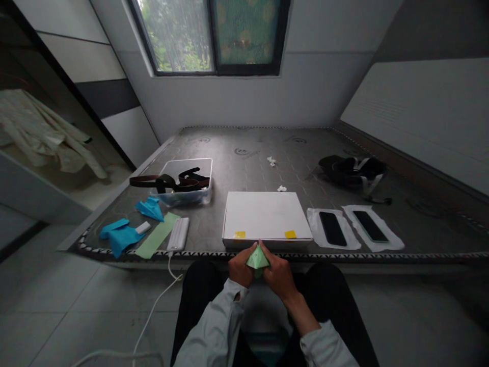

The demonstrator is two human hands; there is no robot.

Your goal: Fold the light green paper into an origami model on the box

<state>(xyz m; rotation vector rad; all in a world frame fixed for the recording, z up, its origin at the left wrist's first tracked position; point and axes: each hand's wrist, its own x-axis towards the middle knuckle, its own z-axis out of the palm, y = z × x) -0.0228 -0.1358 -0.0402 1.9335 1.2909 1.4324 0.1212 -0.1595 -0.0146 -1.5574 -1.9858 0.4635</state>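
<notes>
**Two Hands Are Pinching Green Paper at the Mat's Near Edge**

The person's left hand (240,266) and right hand (280,274) are meeting at the middle of the near edge of the grey mat (244,173), and both are closing on a green folded paper (257,257). The paper is sitting between them, just in front of the white box (267,215). The left forearm is slanting up and rightward, its sleeve (219,326) reaching the wrist. The right forearm is angling up and leftward, its wrist showing bare beyond the cuff (319,336). Both hands are pointing forward, their fingertips gathering close at the paper's sides; the undersides of the grips are staying hidden. Toward the mat's near left corner, a flat green strip (157,237) is lying just beside a white block (178,234) with a cable.
</notes>
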